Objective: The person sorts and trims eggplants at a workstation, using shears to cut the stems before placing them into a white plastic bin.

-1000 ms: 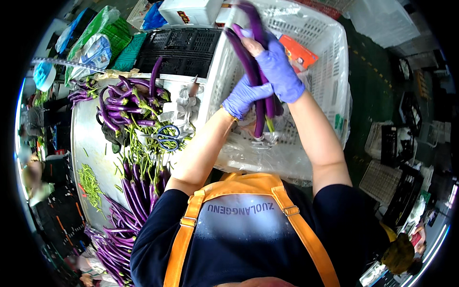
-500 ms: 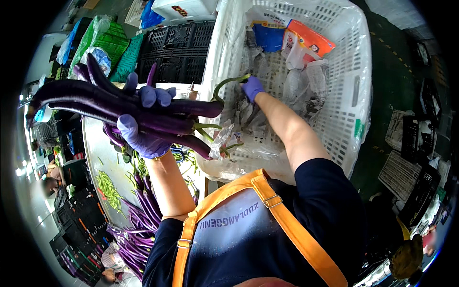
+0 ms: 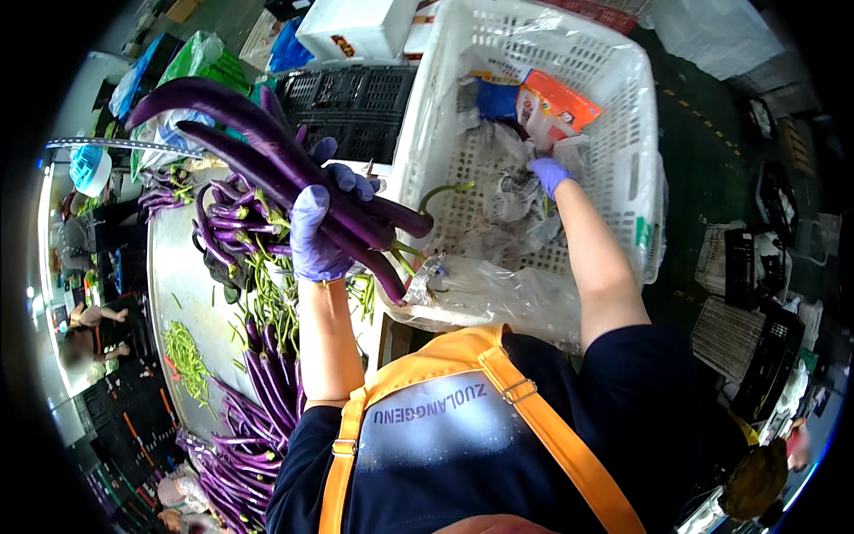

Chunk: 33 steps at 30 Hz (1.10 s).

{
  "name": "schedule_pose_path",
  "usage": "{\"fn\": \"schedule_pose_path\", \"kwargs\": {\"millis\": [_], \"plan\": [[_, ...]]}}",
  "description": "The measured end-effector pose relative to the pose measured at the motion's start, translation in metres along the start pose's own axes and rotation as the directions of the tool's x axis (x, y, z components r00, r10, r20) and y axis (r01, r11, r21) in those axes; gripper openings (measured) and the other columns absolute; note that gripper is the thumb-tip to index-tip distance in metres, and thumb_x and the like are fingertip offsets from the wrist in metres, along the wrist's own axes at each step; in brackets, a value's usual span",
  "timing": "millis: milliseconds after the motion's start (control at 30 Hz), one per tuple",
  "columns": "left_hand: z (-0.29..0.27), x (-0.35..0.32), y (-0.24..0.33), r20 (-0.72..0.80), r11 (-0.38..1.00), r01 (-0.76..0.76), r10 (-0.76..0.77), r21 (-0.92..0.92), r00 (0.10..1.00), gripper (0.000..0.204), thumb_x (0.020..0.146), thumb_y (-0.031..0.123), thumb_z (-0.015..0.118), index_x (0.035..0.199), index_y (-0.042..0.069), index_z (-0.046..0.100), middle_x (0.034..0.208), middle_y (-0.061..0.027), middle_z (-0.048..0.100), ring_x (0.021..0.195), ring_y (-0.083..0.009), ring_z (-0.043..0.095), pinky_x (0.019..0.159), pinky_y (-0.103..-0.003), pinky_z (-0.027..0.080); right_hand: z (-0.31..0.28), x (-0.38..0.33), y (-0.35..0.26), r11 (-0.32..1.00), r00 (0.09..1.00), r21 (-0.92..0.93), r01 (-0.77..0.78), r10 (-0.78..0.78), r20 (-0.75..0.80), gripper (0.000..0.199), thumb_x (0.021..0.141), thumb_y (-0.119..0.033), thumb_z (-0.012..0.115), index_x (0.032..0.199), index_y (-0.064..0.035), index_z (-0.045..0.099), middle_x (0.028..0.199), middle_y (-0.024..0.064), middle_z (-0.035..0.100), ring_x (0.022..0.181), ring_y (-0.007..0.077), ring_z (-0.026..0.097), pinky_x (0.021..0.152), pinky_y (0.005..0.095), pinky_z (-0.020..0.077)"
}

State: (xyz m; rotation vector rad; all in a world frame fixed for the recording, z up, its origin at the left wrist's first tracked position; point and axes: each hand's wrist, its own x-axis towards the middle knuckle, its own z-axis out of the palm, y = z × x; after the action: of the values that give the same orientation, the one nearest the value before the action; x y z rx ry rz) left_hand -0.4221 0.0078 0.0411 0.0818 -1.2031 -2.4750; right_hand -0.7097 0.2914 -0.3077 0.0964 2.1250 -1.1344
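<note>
My left hand, in a purple glove, is closed around a bunch of long, dark purple eggplants. They tilt up to the far left, and their green stems reach over the near left rim of a white plastic-lined crate. Inside the crate is my right hand, also in a purple glove. Its fingers are drawn together at crumpled clear plastic; the fingertips are partly hidden. Next to it lie an orange packet and a blue packet.
More eggplants lie heaped on the metal table at left, beside a pile of green stem pieces. Black crates and a white foam box stand beyond. Further crates are on the right.
My right hand has moved right and deeper over the plastic in the crate, away from the eggplant stem. The left hand's bunch has shifted right and tilted more steeply.
</note>
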Motion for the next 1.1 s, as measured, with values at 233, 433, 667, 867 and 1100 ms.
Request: {"fn": "schedule_pose_path", "kwargs": {"millis": [233,433,667,867,1100], "plan": [[0.008,0.008,-0.025,0.013,0.981,0.173,-0.172,-0.086,0.985,0.065,0.088,0.028,0.077,0.14,-0.001,0.052,0.103,-0.0103,0.068,0.097,-0.0272,0.069,0.092,-0.044,0.057,-0.036,-0.232,-0.138,0.688,0.755,0.314,0.654,-0.623,-0.206,0.033,0.093,-0.015,0.062,0.124,-0.0027,0.059,0.107,0.0028,0.064,0.096,0.0146,0.063,0.087,0.0341,0.0509],[0.067,0.024,-0.033,0.194,0.977,0.204,-0.212,0.061,0.958,0.081,0.086,0.025,0.078,0.154,0.001,0.041,0.156,-0.0179,0.048,0.131,-0.0269,0.058,0.106,-0.041,0.05,-0.043,-0.299,-0.143,0.634,0.648,0.322,0.703,-0.758,0.079,0.047,0.093,-0.01,0.064,0.138,0.001,0.055,0.121,0.0036,0.063,0.113,0.0133,0.058,0.103,0.0297,0.0462],[0.09,0.026,-0.031,0.242,0.993,0.12,-0.121,0.02,0.963,0.07,0.082,0.029,0.082,0.138,-0.003,0.054,0.112,-0.0153,0.068,0.096,-0.027,0.069,0.094,-0.041,0.056,-0.018,-0.31,-0.155,0.588,0.551,0.065,0.806,-0.787,0.276,0.055,0.089,-0.007,0.066,0.141,0.0027,0.053,0.129,0.0086,0.065,0.116,0.0182,0.06,0.104,0.0315,0.0479],[0.071,0.04,0.008,0.123,0.996,-0.014,0.025,-0.093,0.992,0.072,0.084,0.026,0.08,0.141,-0.008,0.05,0.122,-0.0226,0.066,0.102,-0.0295,0.07,0.085,-0.039,0.061,-0.062,-0.257,-0.102,0.819,0.75,0.097,0.565,-0.559,0.353,0.053,0.09,-0.011,0.066,0.141,0.0003,0.055,0.128,0.009,0.066,0.112,0.0185,0.062,0.099,0.0311,0.0507],[0.063,0.055,0.049,0.036,0.96,-0.281,0.281,-0.013,0.959,0.063,0.088,0.024,0.078,0.137,-0.001,0.048,0.13,-0.0218,0.059,0.105,-0.03,0.068,0.085,-0.045,0.06,-0.041,-0.287,-0.154,0.701,0.723,-0.207,0.682,-0.689,0.051,0.062,0.089,-0.023,0.075,0.144,-0.0016,0.054,0.142,0.0152,0.058,0.132,0.0296,0.055,0.112,0.0377,0.0419]]}}
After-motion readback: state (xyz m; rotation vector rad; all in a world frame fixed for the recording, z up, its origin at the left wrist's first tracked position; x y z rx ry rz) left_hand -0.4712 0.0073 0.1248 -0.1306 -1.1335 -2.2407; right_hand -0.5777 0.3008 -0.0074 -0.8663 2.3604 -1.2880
